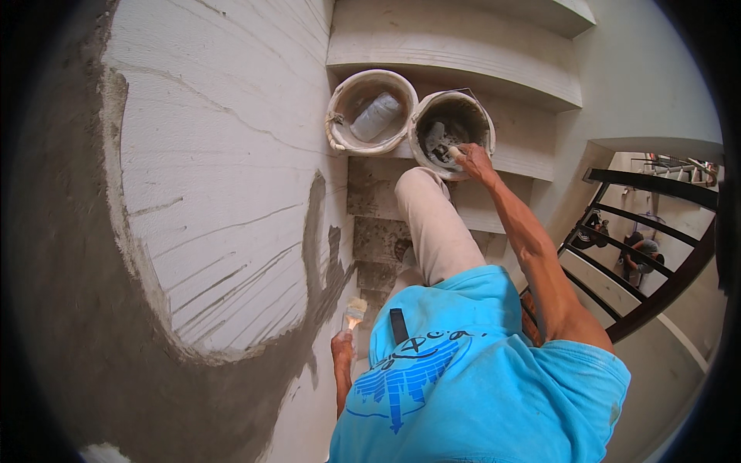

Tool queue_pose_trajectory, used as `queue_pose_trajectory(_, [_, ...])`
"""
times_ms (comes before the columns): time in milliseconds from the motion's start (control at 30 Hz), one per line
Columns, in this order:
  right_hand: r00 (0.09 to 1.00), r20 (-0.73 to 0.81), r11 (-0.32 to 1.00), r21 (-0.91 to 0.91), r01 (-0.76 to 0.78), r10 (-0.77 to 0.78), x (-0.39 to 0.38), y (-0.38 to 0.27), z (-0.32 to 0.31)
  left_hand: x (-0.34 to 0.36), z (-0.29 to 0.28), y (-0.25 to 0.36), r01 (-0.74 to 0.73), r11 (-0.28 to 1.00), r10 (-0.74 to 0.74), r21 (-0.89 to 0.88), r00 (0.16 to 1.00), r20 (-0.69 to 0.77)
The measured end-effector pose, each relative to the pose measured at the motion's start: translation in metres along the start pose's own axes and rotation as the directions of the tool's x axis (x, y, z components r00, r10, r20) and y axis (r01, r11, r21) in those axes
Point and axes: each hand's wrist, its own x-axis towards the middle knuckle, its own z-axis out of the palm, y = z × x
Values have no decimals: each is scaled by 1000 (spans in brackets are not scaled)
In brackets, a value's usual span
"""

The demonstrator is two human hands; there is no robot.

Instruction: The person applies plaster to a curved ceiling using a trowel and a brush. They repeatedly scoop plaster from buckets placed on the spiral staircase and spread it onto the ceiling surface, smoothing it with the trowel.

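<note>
My left hand (342, 347), low beside the wall, is closed round a paintbrush (356, 310) with pale bristles pointing up. Reaching forward, my right hand (473, 160) grips the pale handle of a tool (455, 152) whose far end is down inside the right bucket (417, 123). Grey wet mix (438, 139) clings to the inside of that bucket, and the tool's working end cannot be told from it. Touching it on the left is a second bucket (333, 131) with a whitish cylindrical object (376, 116) lying in it.
Both buckets stand on stairs (455, 38) that rise ahead. The wall (208, 154) on my left is white with streaks and a broad coat of grey (62, 255) round it. On the right is a dark railing (656, 189), with a person (644, 251) beyond and below.
</note>
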Motion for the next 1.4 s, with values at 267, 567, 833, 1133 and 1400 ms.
queue_pose_trajectory(267, [997,69,988,148,35,-46,-19,-8,-15,0,8,0,36,999,-36,-6,999,4])
queue_pose_trajectory(567, [986,126,879,451,-154,108,-67,-6,-44,12,-3,15,-41,999,41,27,999,20])
queue_pose_trajectory(833, [977,211,848,521,-93,-22,-120,-93,-97,14,5,-18,-31,999,31,-7,1000,2])
queue_pose_trajectory(1133, [849,229,747,615,252,-476,-174,-259,-121,42,16,-69,-317,883,381,345,914,-137])
queue_pose_trajectory(1400, [414,281,497,568,655,-866,-199,-400,-134,20,56,-125,-246,967,256,73,943,-212])
